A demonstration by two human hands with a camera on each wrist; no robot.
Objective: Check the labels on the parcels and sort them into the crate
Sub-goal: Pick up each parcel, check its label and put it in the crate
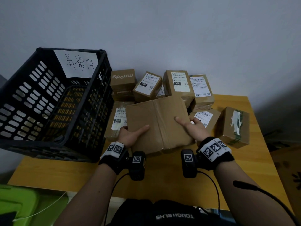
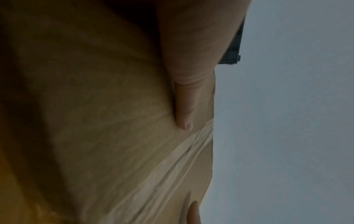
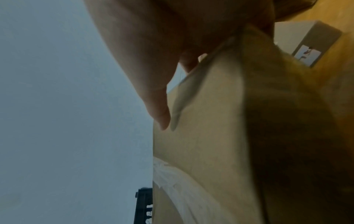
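Observation:
A large brown cardboard parcel [image 1: 157,123] with a tape seam down its middle and no label on its upper face is held between both hands above the wooden table [image 1: 162,176]. My left hand [image 1: 132,135] grips its near left edge, thumb lying on top. My right hand [image 1: 193,127] grips the right edge, thumb on top, fingers round the side. The wrist views show the parcel [image 2: 114,121] [image 3: 210,136] up close under each thumb. A black slatted crate [image 1: 48,103] with a handwritten paper sign stands at the left.
Several smaller labelled parcels are piled against the wall behind the held one, among them ones marked 150 [image 1: 147,86] and 070 [image 1: 179,84]. A taped parcel [image 1: 234,127] stands at the right. A green bin [image 1: 24,204] sits at the lower left, off the table.

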